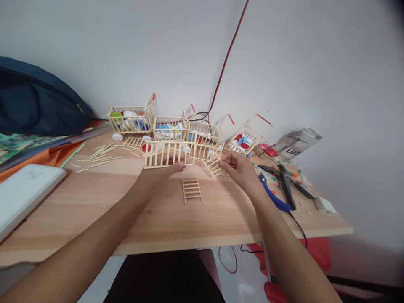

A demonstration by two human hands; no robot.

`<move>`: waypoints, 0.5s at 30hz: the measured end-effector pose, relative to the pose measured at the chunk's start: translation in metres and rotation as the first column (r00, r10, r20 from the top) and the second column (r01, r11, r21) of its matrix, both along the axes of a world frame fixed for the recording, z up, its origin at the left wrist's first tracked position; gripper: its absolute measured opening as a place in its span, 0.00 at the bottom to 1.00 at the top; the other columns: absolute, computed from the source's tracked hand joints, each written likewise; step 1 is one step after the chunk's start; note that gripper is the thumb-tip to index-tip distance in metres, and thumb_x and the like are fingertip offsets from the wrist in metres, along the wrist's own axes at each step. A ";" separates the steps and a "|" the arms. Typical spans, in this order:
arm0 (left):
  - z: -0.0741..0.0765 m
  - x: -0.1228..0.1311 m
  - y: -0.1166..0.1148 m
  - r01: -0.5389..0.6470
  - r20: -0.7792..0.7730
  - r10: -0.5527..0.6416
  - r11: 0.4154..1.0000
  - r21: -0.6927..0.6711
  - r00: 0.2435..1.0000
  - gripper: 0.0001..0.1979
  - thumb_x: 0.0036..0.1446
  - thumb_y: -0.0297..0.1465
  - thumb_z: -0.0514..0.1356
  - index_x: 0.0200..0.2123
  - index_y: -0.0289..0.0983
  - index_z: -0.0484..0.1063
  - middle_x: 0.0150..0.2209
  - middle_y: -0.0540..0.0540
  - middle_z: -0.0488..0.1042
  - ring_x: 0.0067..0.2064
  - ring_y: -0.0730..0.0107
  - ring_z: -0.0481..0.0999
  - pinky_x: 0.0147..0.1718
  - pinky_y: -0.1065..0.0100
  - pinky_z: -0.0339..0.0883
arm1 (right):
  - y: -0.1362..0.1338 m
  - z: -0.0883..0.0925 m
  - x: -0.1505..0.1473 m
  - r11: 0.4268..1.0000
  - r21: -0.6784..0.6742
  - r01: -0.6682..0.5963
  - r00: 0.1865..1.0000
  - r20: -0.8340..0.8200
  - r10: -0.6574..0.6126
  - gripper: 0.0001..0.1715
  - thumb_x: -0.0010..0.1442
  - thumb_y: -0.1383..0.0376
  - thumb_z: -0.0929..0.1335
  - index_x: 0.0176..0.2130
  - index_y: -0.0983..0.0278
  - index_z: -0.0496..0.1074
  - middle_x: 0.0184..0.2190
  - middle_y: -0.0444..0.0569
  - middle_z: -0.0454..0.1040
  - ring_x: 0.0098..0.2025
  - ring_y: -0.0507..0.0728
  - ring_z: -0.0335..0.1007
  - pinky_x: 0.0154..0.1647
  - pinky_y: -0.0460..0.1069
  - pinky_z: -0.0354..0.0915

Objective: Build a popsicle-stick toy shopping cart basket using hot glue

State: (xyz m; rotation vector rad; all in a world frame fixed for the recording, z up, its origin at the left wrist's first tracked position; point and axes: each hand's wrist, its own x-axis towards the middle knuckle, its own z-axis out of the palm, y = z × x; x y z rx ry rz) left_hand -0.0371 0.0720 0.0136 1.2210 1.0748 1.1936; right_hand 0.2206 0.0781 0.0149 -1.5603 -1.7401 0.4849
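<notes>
My left hand (170, 164) is closed around a slatted wooden stick frame (160, 152), holding it raised above the table with the thumb in front. My right hand (235, 164) pinches at a small ladder-like stick panel (212, 168), beside other stick pieces; its fingertips partly hide the contact. A separate ladder-like stick panel (192, 191) lies flat on the table between my forearms. Behind my hands stand several miniature stick carts, among them a left cart (130, 120) filled with coloured caps and a right cart (245, 139) tilted back.
Loose sticks (101, 156) are scattered at left. A white power bank (30, 198) and a dark blue bag (38, 101) lie farther left. At right are a blue-handled glue gun (276, 195), pliers (285, 185) and a labelled package (296, 145). A cable (227, 59) runs down the wall.
</notes>
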 end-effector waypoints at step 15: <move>0.008 0.003 -0.009 0.027 0.019 -0.026 0.998 -0.052 0.999 0.13 0.49 0.38 0.68 0.38 0.40 0.79 0.45 0.44 0.81 0.48 0.57 0.79 0.51 0.58 0.71 | -0.034 0.005 -0.025 0.989 0.020 0.144 0.874 -0.472 -0.117 0.22 0.48 0.51 0.75 0.33 0.62 0.68 0.28 0.44 0.74 0.30 0.53 0.72 0.35 0.49 0.69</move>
